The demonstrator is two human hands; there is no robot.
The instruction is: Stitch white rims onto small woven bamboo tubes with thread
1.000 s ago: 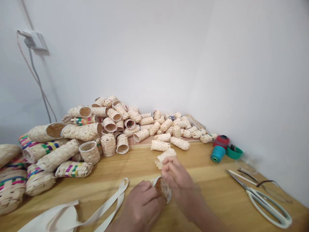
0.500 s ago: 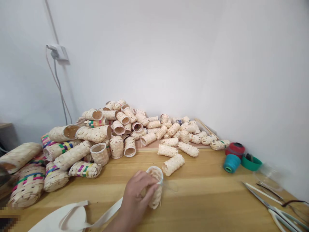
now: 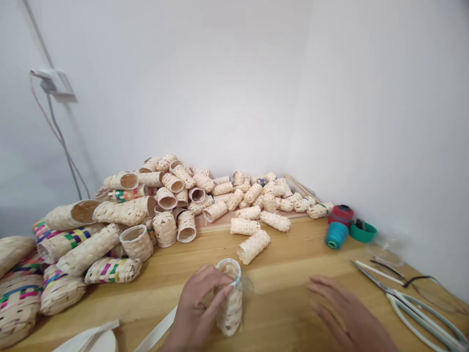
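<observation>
My left hand (image 3: 203, 303) pinches the rim of a small woven bamboo basket (image 3: 230, 313) that stands upright on the table, its mouth facing up. White and pale blue binding runs around that rim, and a faint loop of thread or clear filament shows at its right side. To the right, apart from the basket, my right hand (image 3: 340, 308) is over the wood with fingers stretched and thumb apart. I see nothing in it, though it is slightly blurred. A flat white strip (image 3: 157, 330) passes beside my left wrist to a white disc-like roll (image 3: 106, 342).
Many woven baskets (image 3: 135, 244) are heaped at the left and back of the wooden table (image 3: 190, 271). At the right lie a red thread spool (image 3: 340, 214), a blue thread spool (image 3: 336, 235), a green ring-shaped container (image 3: 362, 232), scissors (image 3: 406, 305) and eyeglasses (image 3: 421, 279).
My right hand has come into view at the right. The left hand still grips the basket rim. The camera has turned to the right, shifting the scene leftward.
</observation>
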